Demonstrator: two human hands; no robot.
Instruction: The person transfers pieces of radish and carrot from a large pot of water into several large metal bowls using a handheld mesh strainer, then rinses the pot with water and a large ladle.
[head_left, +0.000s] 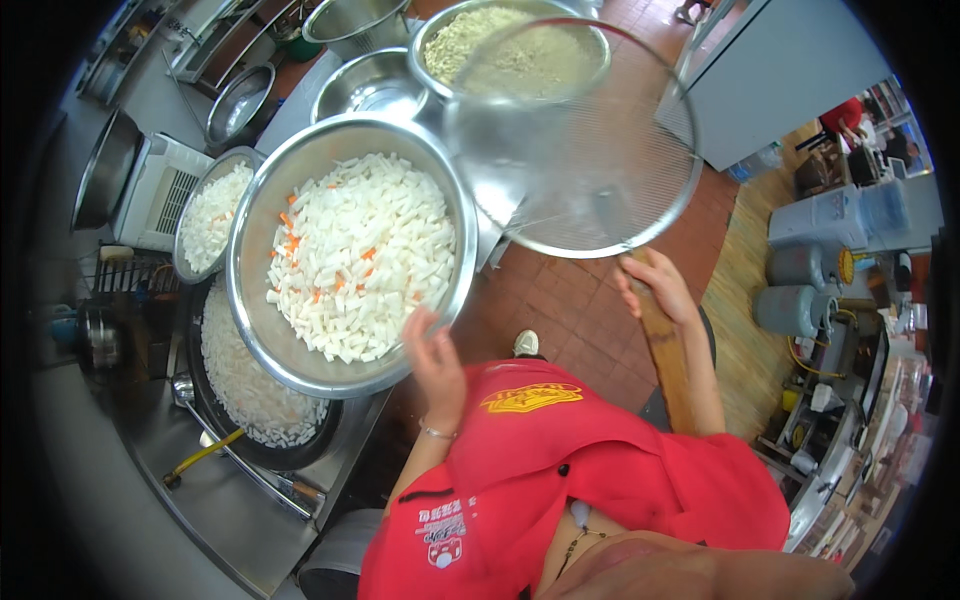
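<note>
My right hand (664, 289) is closed around the wooden handle (664, 345) of a large round wire-mesh strainer (585, 172). The strainer is blurred and overlaps a basin behind it. At the near right rim of a big stainless steel bowl (251, 330), my left hand (439, 367) is raised with its fingers blurred over the edge; whether it touches the rim is unclear. White diced pieces (367, 247) lie in this bowl, with a few orange bits among them. Partly under the bowl is a dark wok (300, 454) with similar white pieces in liquid.
A smaller bowl of white pieces (217, 221) sits at the left. Behind are a shiny metal basin (367, 86) and a basin of pale shredded food (480, 37). A yellow-handled tool (202, 455) lies by the stove. Grey gas cylinders (787, 309) stand at the right on the floor.
</note>
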